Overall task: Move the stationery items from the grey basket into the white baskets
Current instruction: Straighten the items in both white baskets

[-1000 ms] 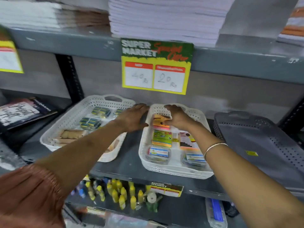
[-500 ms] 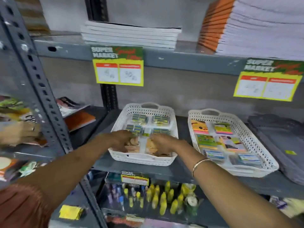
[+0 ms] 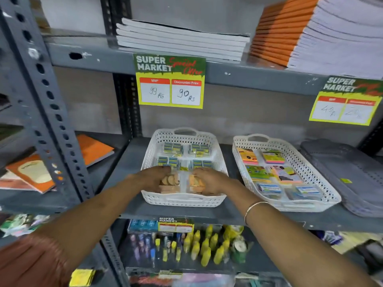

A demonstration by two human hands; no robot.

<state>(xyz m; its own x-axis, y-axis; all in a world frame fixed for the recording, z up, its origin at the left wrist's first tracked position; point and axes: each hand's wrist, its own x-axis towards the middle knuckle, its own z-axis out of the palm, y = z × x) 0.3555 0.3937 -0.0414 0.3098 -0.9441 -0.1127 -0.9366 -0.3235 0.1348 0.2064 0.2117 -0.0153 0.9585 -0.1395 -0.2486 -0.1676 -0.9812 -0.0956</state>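
In left white basket (image 3: 215,141) — both hands (image 3: 153,179).

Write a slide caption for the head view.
Both hands, left hand and right hand, arrange packets in the left white basket.

Both arms are reaching forward, converging from the lower corners toward the middle. The left hand (image 3: 154,179) is lying palm down, fingers curled loosely and pointing toward the right hand (image 3: 209,180), thumb side turned inward. The right hand is mirroring it, palm down, fingers bent and aimed left, the two sets of fingertips sitting near each other but apart. Whether either hand is gripping anything cannot be told. A thin bangle (image 3: 253,208) is circling the right wrist; a rust-coloured sleeve (image 3: 27,264) is covering the left upper arm.
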